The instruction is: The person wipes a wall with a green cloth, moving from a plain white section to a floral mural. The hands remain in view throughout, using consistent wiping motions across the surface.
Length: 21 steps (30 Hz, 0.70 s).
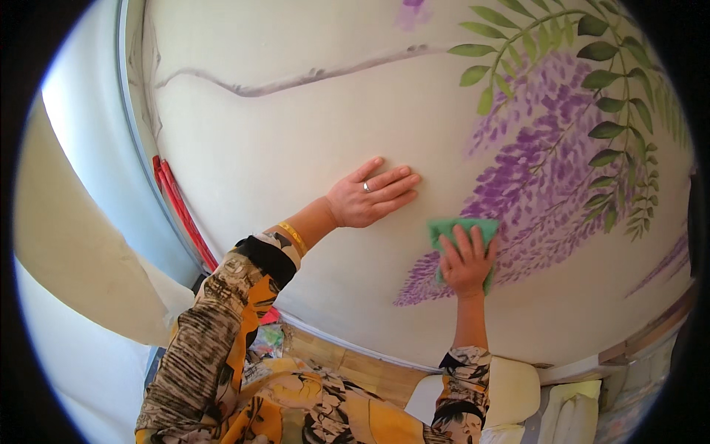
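My right hand (466, 263) presses a folded green cloth (442, 228) against the wall (318, 140), over the lower part of a painted purple flower cluster (518, 181). Its fingers lie on top of the cloth, pointing up. To the left, my left hand (372, 194) rests on a bare pale stretch of the same wall, fingers stretched out toward the right and holding nothing. A ring sits on one finger and a yellow band circles the wrist. What part of the painting lies under the cloth is hidden.
Painted green leaves (606, 130) hang at the upper right, and a painted branch (281, 86) crosses the upper left. Red strips (181, 211) lean by the wall's left edge, next to a pale curtain (81, 244). Below are a wooden floor (370, 370), a white seat (514, 388) and a cushion (575, 414).
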Motion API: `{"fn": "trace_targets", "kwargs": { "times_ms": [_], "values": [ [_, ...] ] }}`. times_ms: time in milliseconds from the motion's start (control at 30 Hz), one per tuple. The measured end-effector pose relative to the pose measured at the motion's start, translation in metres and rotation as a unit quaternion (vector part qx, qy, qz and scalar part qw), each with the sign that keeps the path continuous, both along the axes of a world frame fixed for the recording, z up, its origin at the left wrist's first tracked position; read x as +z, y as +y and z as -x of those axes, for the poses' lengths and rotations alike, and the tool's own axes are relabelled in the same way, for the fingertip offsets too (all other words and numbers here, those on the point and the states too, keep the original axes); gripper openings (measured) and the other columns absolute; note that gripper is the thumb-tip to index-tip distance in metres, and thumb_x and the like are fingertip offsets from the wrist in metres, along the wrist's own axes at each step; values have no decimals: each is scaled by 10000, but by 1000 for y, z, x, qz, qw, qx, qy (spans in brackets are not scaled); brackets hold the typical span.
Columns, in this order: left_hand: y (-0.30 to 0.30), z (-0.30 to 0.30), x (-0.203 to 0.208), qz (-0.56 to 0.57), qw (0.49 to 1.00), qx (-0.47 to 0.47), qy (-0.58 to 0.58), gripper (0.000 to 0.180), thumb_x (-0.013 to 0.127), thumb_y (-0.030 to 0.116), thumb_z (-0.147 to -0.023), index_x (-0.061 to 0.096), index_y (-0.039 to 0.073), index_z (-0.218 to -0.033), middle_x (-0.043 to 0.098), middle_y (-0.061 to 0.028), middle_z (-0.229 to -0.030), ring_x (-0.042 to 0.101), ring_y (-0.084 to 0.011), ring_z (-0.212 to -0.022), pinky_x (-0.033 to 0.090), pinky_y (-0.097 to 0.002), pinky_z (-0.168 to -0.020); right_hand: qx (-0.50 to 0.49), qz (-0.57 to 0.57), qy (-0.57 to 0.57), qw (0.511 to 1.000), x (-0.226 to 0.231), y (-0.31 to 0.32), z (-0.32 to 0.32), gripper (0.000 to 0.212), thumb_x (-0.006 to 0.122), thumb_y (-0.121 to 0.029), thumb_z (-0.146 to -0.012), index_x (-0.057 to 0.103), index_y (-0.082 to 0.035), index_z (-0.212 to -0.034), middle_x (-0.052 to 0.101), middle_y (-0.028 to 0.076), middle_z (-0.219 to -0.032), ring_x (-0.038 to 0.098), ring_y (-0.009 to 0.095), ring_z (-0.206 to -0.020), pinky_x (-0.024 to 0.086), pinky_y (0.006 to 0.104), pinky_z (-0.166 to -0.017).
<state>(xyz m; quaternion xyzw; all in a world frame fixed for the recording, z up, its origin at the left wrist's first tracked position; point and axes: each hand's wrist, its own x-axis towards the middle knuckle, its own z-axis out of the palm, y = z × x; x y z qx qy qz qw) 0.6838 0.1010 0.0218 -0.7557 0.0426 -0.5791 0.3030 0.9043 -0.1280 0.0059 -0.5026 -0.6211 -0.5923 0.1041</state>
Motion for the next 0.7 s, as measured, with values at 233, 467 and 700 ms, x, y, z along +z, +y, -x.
{"fn": "trace_targets", "kwargs": {
  "times_ms": [233,467,700],
  "values": [
    [1,-1,-5,-4,1000,-8,2,312,561,151,-845,677,169,-1134,566,-32,-1389,507,-182,-1295,303,-478,-1133,1,-144,63,988,23,43,36,273,548,-286,-917,686,-226,-1145,546,54,-1355,411,325,-1349,223,598,-1110],
    [-1,0,-2,11,999,-29,45,308,548,168,-854,655,152,-1143,564,-53,-1384,501,-211,-1299,350,-478,-1087,-11,50,-6,999,-66,42,38,275,603,-319,-880,678,-285,-1142,540,-83,-1356,482,177,-1252,314,532,-1042],
    [-2,2,-1,-5,1000,-17,25,289,554,163,-883,655,164,-1153,579,-43,-1365,510,-203,-1293,323,-465,-1116,27,155,-51,986,-78,29,31,266,619,-282,-873,677,-281,-1133,579,-100,-1327,499,121,-1236,341,493,-1038]
  ]
}}
